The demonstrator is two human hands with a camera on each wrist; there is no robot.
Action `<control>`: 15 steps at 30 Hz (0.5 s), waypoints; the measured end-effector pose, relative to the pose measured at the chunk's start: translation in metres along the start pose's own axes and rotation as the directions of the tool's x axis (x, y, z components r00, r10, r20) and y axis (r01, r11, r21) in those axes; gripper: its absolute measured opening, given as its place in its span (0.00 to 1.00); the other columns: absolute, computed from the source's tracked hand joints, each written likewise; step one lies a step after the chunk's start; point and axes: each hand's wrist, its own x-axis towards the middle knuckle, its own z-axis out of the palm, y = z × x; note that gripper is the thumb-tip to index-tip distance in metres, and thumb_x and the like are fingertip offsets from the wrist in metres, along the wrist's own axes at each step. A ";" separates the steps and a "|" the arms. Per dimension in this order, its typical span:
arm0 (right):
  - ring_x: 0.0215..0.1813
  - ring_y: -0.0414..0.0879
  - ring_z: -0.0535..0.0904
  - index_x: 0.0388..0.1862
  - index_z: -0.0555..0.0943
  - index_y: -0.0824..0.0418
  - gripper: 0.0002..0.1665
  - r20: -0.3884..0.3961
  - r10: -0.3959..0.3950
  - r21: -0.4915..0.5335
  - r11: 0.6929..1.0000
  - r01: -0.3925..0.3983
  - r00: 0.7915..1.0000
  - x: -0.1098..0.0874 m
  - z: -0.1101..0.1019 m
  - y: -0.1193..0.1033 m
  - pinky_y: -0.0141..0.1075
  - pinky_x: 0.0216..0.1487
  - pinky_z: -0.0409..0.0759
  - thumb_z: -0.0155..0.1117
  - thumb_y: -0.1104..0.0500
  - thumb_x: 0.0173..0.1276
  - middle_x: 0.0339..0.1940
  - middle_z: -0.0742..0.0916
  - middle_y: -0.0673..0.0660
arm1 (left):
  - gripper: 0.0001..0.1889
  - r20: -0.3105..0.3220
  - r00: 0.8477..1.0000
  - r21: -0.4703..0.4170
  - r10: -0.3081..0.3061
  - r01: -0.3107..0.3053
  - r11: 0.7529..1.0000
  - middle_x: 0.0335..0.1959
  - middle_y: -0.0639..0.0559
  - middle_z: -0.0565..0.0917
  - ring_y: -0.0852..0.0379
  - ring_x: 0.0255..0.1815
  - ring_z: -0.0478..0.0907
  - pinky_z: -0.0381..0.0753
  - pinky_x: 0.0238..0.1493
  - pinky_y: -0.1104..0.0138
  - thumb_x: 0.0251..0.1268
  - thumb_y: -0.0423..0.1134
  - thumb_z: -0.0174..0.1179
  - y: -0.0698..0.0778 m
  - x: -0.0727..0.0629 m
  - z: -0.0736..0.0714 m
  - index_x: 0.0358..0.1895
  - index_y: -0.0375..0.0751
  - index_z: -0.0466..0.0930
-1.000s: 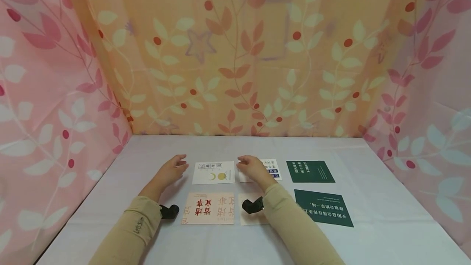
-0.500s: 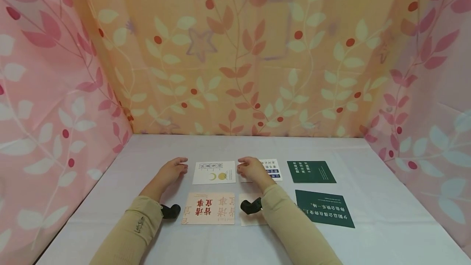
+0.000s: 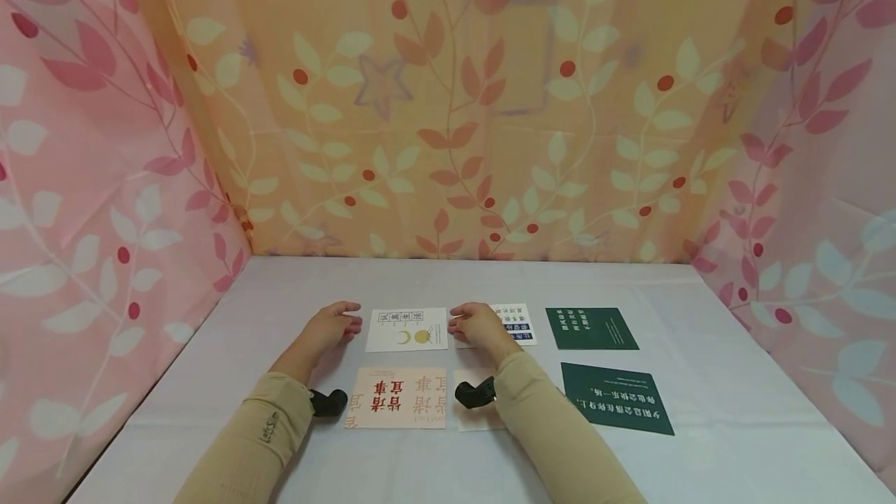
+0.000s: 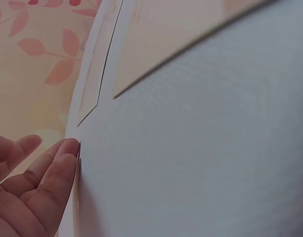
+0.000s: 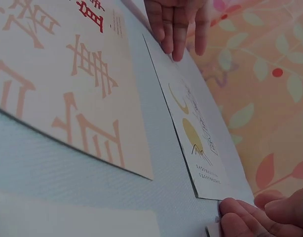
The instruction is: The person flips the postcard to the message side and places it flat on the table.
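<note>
A white card (image 3: 406, 330) with a yellow moon and round fruit-like print lies flat between the two hands. My left hand (image 3: 329, 331) is just beyond its left edge, fingers loosely extended, holding nothing. At the card's right edge is my right hand (image 3: 483, 327), its fingers relaxed; in the right wrist view that hand (image 5: 262, 219) is close to the card's corner, and whether it touches cannot be told. Under the right hand lies another white card (image 3: 518, 323) with a blue band, partly covered. In the left wrist view the left hand's fingertips (image 4: 67, 148) rest near the tabletop.
A peach card (image 3: 395, 397) with red characters lies in front, beside a pale card (image 3: 479, 411) partly hidden by the right forearm. Two dark green cards (image 3: 592, 328) lie to the right. A white cloth covers the table (image 3: 735, 426); patterned curtains (image 3: 448, 99) surround it.
Both hands have shifted slightly, the left one a little to the right and the right one a little to the left, closer to the moon card. The cards have not moved.
</note>
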 end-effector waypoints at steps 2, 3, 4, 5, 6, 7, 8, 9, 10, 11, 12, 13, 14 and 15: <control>0.41 0.46 0.81 0.52 0.75 0.70 0.17 0.005 0.003 0.009 1.000 -0.003 1.000 0.000 0.000 0.000 0.33 0.40 0.80 0.49 0.71 0.65 0.40 0.84 0.61 | 0.20 -0.004 1.000 -0.005 -0.012 0.012 1.000 0.54 0.36 0.74 0.51 0.47 0.75 0.76 0.43 0.67 0.68 0.30 0.39 0.001 0.000 0.001 0.62 0.35 0.64; 0.41 0.46 0.81 0.52 0.75 0.70 0.16 0.007 0.003 0.012 1.000 -0.003 1.000 -0.001 0.000 -0.001 0.33 0.40 0.80 0.49 0.71 0.65 0.40 0.84 0.62 | 0.20 -0.005 1.000 -0.003 -0.017 0.017 1.000 0.54 0.36 0.74 0.51 0.47 0.75 0.76 0.43 0.67 0.68 0.30 0.39 0.001 0.000 0.002 0.63 0.35 0.64; 0.41 0.47 0.81 0.52 0.75 0.70 0.16 0.010 0.004 0.017 1.000 -0.005 1.000 -0.001 0.000 -0.001 0.33 0.40 0.80 0.49 0.71 0.65 0.40 0.84 0.62 | 0.20 -0.005 1.000 -0.001 -0.021 0.021 1.000 0.53 0.36 0.74 0.51 0.46 0.75 0.76 0.44 0.67 0.68 0.30 0.39 0.002 0.000 0.002 0.63 0.35 0.64; 0.41 0.47 0.81 0.52 0.74 0.71 0.16 0.013 0.007 0.025 1.000 -0.007 1.000 -0.001 0.000 -0.001 0.34 0.40 0.80 0.49 0.71 0.65 0.40 0.83 0.63 | 0.20 -0.006 1.000 0.001 -0.023 0.023 1.000 0.53 0.36 0.74 0.52 0.46 0.75 0.76 0.44 0.66 0.68 0.30 0.39 0.003 0.000 0.003 0.62 0.35 0.64; 0.42 0.48 0.81 0.52 0.74 0.71 0.16 0.016 0.007 0.030 1.000 -0.007 1.000 -0.002 0.000 -0.002 0.34 0.40 0.80 0.49 0.71 0.66 0.41 0.83 0.63 | 0.20 -0.007 1.000 0.000 -0.027 0.027 1.000 0.53 0.36 0.74 0.52 0.46 0.75 0.76 0.44 0.66 0.68 0.30 0.39 0.004 0.000 0.003 0.62 0.35 0.64; 0.42 0.48 0.81 0.52 0.74 0.72 0.17 0.019 0.003 0.033 0.999 -0.004 1.000 -0.002 0.000 -0.001 0.34 0.41 0.80 0.48 0.72 0.66 0.41 0.83 0.64 | 0.20 -0.004 1.000 -0.001 -0.028 0.028 1.000 0.53 0.36 0.74 0.52 0.45 0.75 0.76 0.44 0.66 0.68 0.30 0.39 0.004 -0.001 0.004 0.62 0.35 0.64; 0.43 0.49 0.81 0.52 0.74 0.72 0.17 0.021 0.001 0.037 0.999 -0.001 1.000 -0.002 0.000 -0.001 0.35 0.41 0.80 0.48 0.72 0.65 0.42 0.83 0.64 | 0.20 -0.005 0.999 -0.002 -0.033 0.033 0.999 0.53 0.36 0.74 0.52 0.45 0.75 0.76 0.44 0.65 0.69 0.30 0.39 0.005 -0.001 0.004 0.62 0.35 0.64; 0.43 0.49 0.81 0.52 0.74 0.72 0.17 0.022 0.002 0.040 0.999 -0.003 1.000 -0.003 0.000 -0.002 0.35 0.42 0.80 0.48 0.72 0.66 0.42 0.83 0.64 | 0.20 -0.006 0.999 -0.004 -0.035 0.035 0.999 0.53 0.36 0.74 0.52 0.45 0.76 0.76 0.44 0.65 0.69 0.30 0.39 0.005 -0.001 0.004 0.62 0.35 0.64; 0.43 0.49 0.81 0.52 0.74 0.72 0.17 0.022 0.004 0.042 0.999 -0.005 1.000 -0.003 0.000 -0.002 0.35 0.42 0.80 0.48 0.72 0.66 0.42 0.83 0.64 | 0.20 -0.008 0.999 -0.009 -0.037 0.037 0.999 0.53 0.36 0.75 0.52 0.45 0.76 0.77 0.43 0.65 0.69 0.31 0.40 0.006 -0.001 0.005 0.62 0.35 0.64; 0.43 0.49 0.81 0.52 0.74 0.72 0.17 0.022 0.003 0.042 0.999 -0.004 1.000 -0.003 0.000 -0.001 0.35 0.42 0.80 0.48 0.72 0.65 0.42 0.83 0.64 | 0.20 -0.007 0.999 -0.015 -0.037 0.037 0.999 0.53 0.35 0.75 0.52 0.45 0.76 0.77 0.43 0.66 0.69 0.31 0.40 0.006 0.000 0.005 0.62 0.35 0.64; 0.43 0.49 0.81 0.52 0.74 0.71 0.17 0.021 0.005 0.039 0.999 -0.006 1.000 -0.003 0.000 -0.001 0.35 0.42 0.80 0.48 0.71 0.65 0.41 0.83 0.63 | 0.20 -0.011 0.999 -0.021 -0.039 0.039 0.999 0.53 0.36 0.75 0.53 0.44 0.76 0.77 0.43 0.66 0.69 0.31 0.40 0.006 0.000 0.005 0.62 0.35 0.64; 0.43 0.49 0.81 0.52 0.74 0.71 0.16 0.021 0.004 0.035 0.999 -0.004 1.000 -0.003 0.000 -0.001 0.35 0.42 0.80 0.49 0.71 0.65 0.41 0.83 0.63 | 0.20 -0.013 0.999 -0.028 -0.041 0.040 0.999 0.53 0.35 0.75 0.53 0.44 0.76 0.77 0.43 0.66 0.69 0.31 0.40 0.006 0.000 0.005 0.62 0.35 0.64; 0.43 0.48 0.81 0.52 0.75 0.71 0.16 0.021 0.006 0.032 0.999 -0.006 1.000 -0.004 0.000 -0.001 0.35 0.42 0.80 0.49 0.71 0.66 0.41 0.83 0.62 | 0.20 -0.017 0.999 -0.035 -0.045 0.044 0.998 0.53 0.36 0.75 0.53 0.44 0.77 0.77 0.43 0.67 0.69 0.31 0.41 0.006 0.001 0.005 0.62 0.35 0.64; 0.44 0.48 0.81 0.52 0.75 0.70 0.16 0.020 0.011 0.029 1.000 -0.012 1.000 -0.004 0.000 -0.001 0.35 0.42 0.80 0.50 0.70 0.66 0.42 0.83 0.61 | 0.20 -0.018 0.999 -0.043 -0.045 0.044 0.998 0.53 0.35 0.75 0.53 0.43 0.77 0.78 0.42 0.67 0.69 0.31 0.41 0.006 0.001 0.005 0.62 0.35 0.64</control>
